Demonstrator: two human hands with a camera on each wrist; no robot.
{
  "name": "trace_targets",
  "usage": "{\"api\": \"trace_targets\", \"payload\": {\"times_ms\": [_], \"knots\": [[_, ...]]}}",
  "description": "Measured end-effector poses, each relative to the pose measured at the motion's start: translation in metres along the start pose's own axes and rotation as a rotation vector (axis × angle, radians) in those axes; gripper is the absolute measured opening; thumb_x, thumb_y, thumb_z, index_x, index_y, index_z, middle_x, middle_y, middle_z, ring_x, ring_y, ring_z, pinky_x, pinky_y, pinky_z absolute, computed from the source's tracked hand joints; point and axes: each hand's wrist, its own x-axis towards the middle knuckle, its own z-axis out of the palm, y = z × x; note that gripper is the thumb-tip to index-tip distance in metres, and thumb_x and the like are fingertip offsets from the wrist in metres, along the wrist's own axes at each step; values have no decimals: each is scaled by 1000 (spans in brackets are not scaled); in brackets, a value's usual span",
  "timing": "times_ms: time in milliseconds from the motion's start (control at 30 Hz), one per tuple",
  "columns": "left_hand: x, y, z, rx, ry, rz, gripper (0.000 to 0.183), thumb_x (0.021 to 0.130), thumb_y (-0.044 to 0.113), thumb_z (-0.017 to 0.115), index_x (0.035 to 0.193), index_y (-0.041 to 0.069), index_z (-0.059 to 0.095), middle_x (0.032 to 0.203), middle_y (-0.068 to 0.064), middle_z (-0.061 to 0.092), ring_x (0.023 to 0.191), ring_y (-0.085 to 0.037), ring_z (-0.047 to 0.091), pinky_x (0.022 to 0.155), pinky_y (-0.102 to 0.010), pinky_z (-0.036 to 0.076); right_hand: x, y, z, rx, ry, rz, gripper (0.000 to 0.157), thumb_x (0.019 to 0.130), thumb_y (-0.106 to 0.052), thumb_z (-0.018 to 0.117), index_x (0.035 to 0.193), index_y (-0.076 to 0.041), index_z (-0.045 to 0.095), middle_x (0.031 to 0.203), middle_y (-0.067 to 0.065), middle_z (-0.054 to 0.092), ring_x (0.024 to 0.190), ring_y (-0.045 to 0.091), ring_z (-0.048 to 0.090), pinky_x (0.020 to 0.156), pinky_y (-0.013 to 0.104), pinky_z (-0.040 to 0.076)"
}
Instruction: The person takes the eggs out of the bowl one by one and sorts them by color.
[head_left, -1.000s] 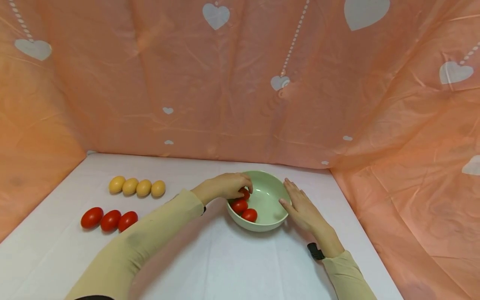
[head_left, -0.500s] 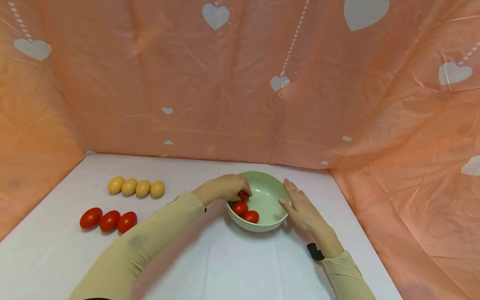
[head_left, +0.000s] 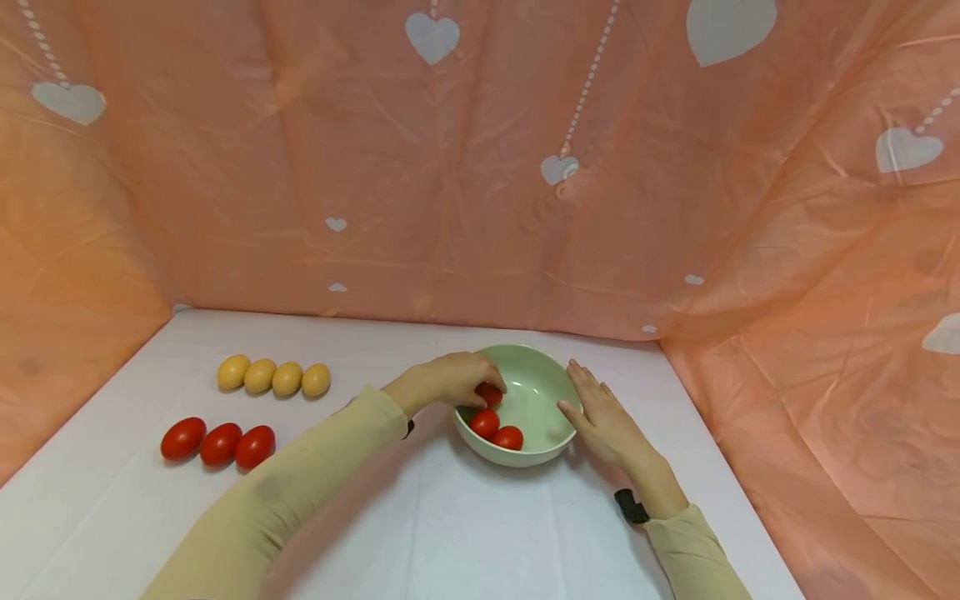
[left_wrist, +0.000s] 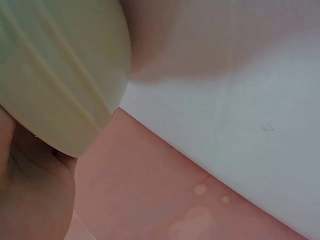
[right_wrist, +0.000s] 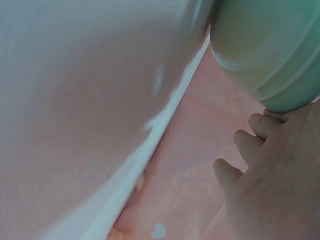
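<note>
My left hand (head_left: 457,379) reaches over the left rim of a pale green bowl (head_left: 536,408), its fingers and thumb curled round an oval red tomato (head_left: 490,394) inside. Two more red tomatoes, a left one (head_left: 484,423) and a right one (head_left: 509,437), lie just in front of it on the bowl's floor. Against the bowl's right side rests my right hand (head_left: 607,421), fingers straight and thumb near the rim. Both wrist views show the bowl's ribbed outside; the held tomato is hidden there.
Left on the white tablecloth (head_left: 480,533), three red tomatoes (head_left: 220,444) form a row. Behind them stands a row of several smaller yellow oval fruits or eggs (head_left: 273,377). An orange curtain with hearts (head_left: 450,183) encloses the table's back and sides.
The two loose tomatoes in the bowl have shifted a little right and toward the front. My left hand and its tomato have barely moved; the right hand stays put.
</note>
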Motion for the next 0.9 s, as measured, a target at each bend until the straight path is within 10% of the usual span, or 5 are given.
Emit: {"api": "trace_targets", "payload": {"times_ms": [900], "knots": [[-25, 10, 7, -188, 360, -111, 40, 94, 27, 80, 129, 15, 68, 123, -2, 64, 112, -18, 62, 99, -37, 53, 0, 0, 2, 2, -5, 9, 70, 111, -41, 45, 161, 4, 26, 170, 17, 23, 156, 41, 22, 124, 63, 18]]}}
